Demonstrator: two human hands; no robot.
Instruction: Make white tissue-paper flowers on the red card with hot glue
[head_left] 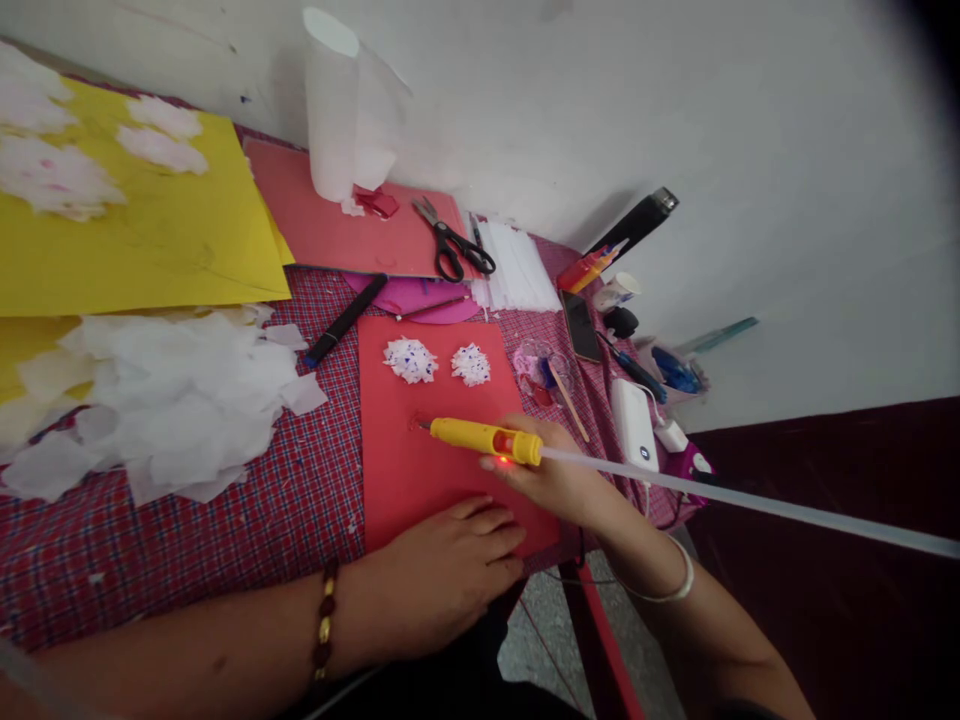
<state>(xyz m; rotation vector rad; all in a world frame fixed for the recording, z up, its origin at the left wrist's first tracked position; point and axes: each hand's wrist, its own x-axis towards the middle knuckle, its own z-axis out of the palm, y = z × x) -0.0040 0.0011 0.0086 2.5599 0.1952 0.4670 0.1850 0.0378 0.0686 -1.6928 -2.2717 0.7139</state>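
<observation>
My right hand (544, 470) is closed round a yellow hot glue gun (469, 437). A long translucent glue stick (735, 500) sticks out of its back end, and a red light glows on its side. The gun's nozzle is at a small patch of clear-looking glue (417, 422) on a red sheet of paper (405, 500). Flat on the near edge of that sheet lies my left hand (457, 565), fingers stretched out and holding nothing. Two fluffy white paper tufts with blue specks, a left one (410, 360) and a right one (471, 365), sit on the sheet's far half.
Loose white paper pieces (180, 390) are heaped at left, below yellow sheets (150, 250) bearing pinkish tufts. Black-handled scissors (454, 245), a paper roll (330, 110) and a black marker (346, 320) lie farther back. A phone (580, 325) and white power bank (635, 425) are at right.
</observation>
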